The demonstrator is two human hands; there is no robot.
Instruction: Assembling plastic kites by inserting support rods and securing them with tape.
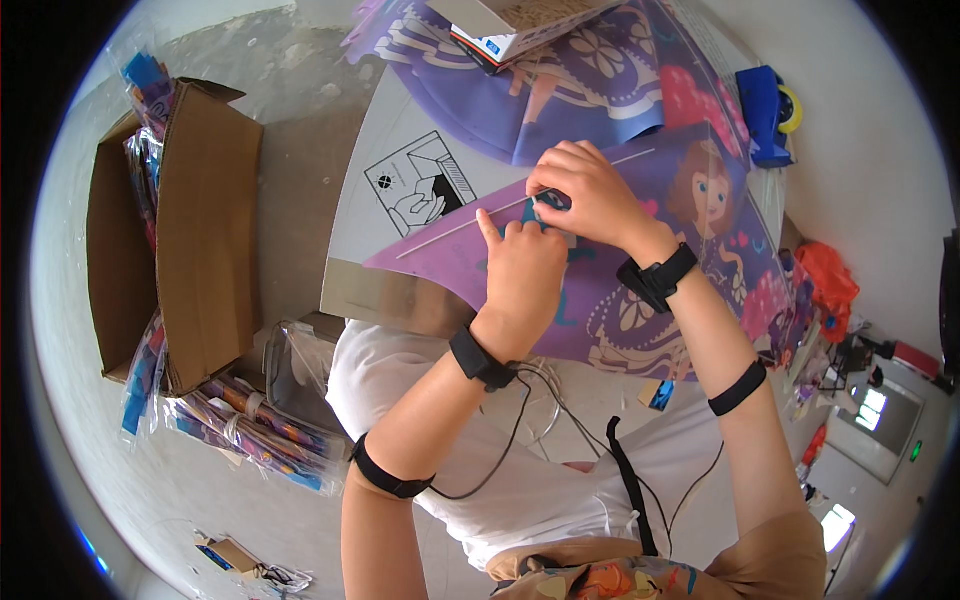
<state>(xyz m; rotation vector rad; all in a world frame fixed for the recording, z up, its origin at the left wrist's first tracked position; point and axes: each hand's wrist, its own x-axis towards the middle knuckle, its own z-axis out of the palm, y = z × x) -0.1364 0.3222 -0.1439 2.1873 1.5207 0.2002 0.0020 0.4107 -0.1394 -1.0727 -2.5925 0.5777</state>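
A purple printed plastic sheet (455,262), with a cartoon figure and hearts, lies over a white board (350,230). Along its upper edge runs a thin white rod (437,240). My left hand (525,275) rests on the sheet, its index finger stretched out against the rod and its other fingers curled. Bent over the rod's middle, my right hand (595,200) has thumb and fingers closed in a pinch. A small dark patch (553,199) shows beneath those fingers; what they grip is too hidden to make out. Both hands almost touch.
Beyond the hands lies another purple printed sheet (450,95) under an open box (530,22) of thin sticks. A blue tape dispenser (765,118) stands at the right. On the left is a tall cardboard carton (210,240), with bagged colourful rolls (255,425) beside it. Cables hang from my wrists.
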